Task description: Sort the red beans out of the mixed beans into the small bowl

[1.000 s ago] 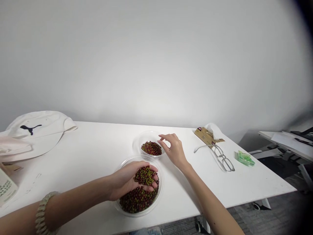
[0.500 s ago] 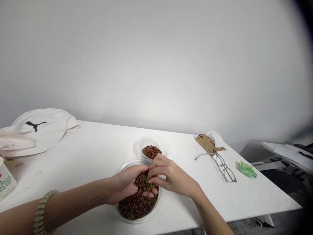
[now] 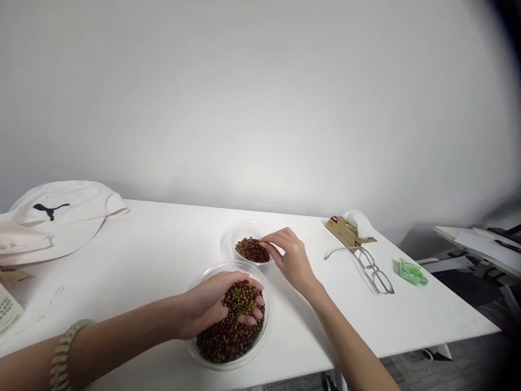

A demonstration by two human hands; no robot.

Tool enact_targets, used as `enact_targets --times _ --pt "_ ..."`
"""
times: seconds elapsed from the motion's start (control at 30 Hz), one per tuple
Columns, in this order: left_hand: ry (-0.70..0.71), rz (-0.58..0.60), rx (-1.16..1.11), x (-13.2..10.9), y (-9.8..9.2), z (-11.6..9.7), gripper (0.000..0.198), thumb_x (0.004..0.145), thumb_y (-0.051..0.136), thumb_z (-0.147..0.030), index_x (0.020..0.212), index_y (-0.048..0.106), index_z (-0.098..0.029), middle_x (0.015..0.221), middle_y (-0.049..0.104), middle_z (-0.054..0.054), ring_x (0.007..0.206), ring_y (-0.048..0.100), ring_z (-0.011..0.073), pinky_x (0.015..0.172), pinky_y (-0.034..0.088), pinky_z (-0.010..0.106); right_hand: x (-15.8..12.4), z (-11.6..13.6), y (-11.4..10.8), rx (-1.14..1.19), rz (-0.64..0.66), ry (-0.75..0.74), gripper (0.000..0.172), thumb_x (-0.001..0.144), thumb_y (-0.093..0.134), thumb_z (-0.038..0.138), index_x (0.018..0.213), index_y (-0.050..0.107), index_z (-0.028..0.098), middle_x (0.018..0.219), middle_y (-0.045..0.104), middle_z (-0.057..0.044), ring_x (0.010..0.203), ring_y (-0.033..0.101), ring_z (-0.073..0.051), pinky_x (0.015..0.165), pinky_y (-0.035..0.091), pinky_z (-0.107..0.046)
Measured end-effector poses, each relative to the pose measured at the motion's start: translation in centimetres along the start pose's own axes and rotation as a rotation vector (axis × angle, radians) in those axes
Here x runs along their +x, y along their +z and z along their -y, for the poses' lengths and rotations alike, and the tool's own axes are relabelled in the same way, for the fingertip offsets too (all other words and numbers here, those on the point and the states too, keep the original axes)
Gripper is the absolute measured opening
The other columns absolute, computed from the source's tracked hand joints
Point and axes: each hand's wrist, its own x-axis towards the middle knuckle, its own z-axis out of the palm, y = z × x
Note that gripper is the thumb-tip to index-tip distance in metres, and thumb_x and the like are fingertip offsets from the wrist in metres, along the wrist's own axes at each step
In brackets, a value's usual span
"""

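My left hand [image 3: 211,304], palm up and cupped, carries a heap of small green and dark red beans [image 3: 241,297]. It is over a large clear round bowl [image 3: 266,331] that holds more of the same mixed beans [image 3: 222,345]. My right hand [image 3: 291,255] is at the right side of a smaller clear bowl [image 3: 244,228], thumb and fingertips pinched together above its beans [image 3: 250,248]. Whatever may be between those fingertips is too small to make out.
A white cap [image 3: 69,217] with pink cloth [image 3: 24,239] lies at the left, a paper cup [image 3: 8,312] in front of it. To the right on the white table [image 3: 163,233] are a brown tissue pack [image 3: 345,231], eyeglasses [image 3: 372,266] and a green wrapper [image 3: 411,271].
My right hand has moved from the beans in my left palm, up and right, to the smaller bowl. My left hand stays over the large bowl, its heap now in full view.
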Motion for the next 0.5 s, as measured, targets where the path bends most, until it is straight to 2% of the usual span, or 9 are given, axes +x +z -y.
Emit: enact_targets --times 0.13,0.3,0.43,0.5 --pt "0.007 0.0 0.01 0.1 -0.2 0.1 0.02 0.075 0.047 -0.031 0.081 0.059 -0.016 0.081 0.059 0.006 0.079 0.054 0.0172 0.071 0.042 0.026 0.1 -1.4 0.7 -0.034 -0.027 0.027 0.015 0.085 0.049 0.023 0.087 0.064 0.022 0.074 0.064 -0.004 0.075 0.051 -0.02 0.066 0.043 -0.033" --pt "0.02 -0.018 0.059 0.0 -0.1 0.2 0.022 0.075 0.045 -0.031 0.081 0.059 -0.016 0.081 0.06 0.006 0.081 0.055 0.0181 0.073 0.042 0.028 0.2 -1.6 0.5 -0.064 -0.091 0.051 0.017 0.086 0.048 0.022 0.094 0.063 0.02 0.079 0.063 -0.005 0.078 0.05 -0.02 0.07 0.042 -0.034" --pt "0.062 -0.077 0.317 -0.5 0.5 -0.6 0.027 0.076 0.045 -0.039 0.086 0.06 -0.018 0.086 0.062 0.005 0.085 0.055 0.0202 0.081 0.04 0.032 0.1 -1.5 0.7 -0.068 -0.089 0.053 0.016 0.083 0.052 0.025 0.093 0.064 0.02 0.078 0.063 -0.004 0.077 0.05 -0.021 0.071 0.042 -0.034" --pt "0.176 -0.166 0.574 -0.8 0.7 -1.2 0.03 0.079 0.041 -0.04 0.089 0.061 -0.021 0.093 0.061 0.003 0.092 0.053 0.0204 0.086 0.036 0.031 0.2 -1.2 0.5 -0.062 -0.118 0.061 0.017 0.085 0.049 0.026 0.093 0.063 0.019 0.08 0.063 -0.005 0.079 0.05 -0.021 0.073 0.041 -0.035"
